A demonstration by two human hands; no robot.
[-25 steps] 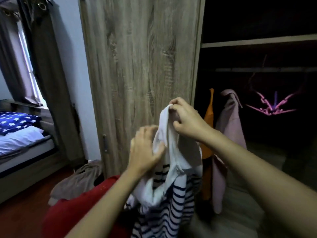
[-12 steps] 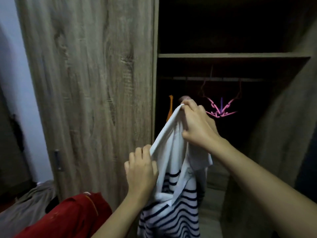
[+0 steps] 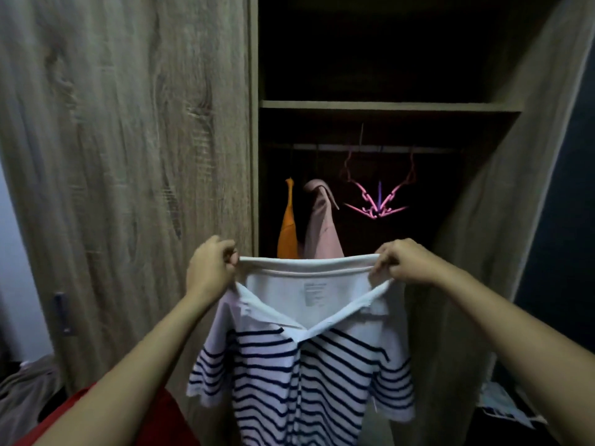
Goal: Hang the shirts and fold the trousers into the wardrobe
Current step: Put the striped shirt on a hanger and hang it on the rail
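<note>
- Gripping the collar of a white short-sleeved polo shirt with navy stripes point(image 3: 309, 375), the left hand point(image 3: 211, 268) has its fingers curled tightly round the collar's left end.
- The right hand point(image 3: 404, 263) pinches the collar's right end in the same way, fingers folded over the fabric.
- The collar is stretched taut and level between the two hands, and a printed label shows inside the neck.
- The shirt hangs freely below the hands, its front facing the person, sleeves drooping on both sides, just in front of the open wardrobe compartment.
- Behind the collar, an orange garment point(image 3: 287, 235) and a pale pink garment point(image 3: 322, 226) hang side by side inside the wardrobe.
- To their right, a cluster of pink plastic hangers point(image 3: 375, 201) hangs from the dim horizontal rail point(image 3: 370, 148).
- A wooden shelf point(image 3: 386, 106) runs above the rail.
- The grey wood-grain wardrobe door point(image 3: 128, 156) fills the left of the view, with a small dark handle point(image 3: 61, 313) low on it.
- A red cloth point(image 3: 178, 423) lies under the left forearm, and a grey-brown cloth point(image 3: 25, 391) lies at the bottom left.
</note>
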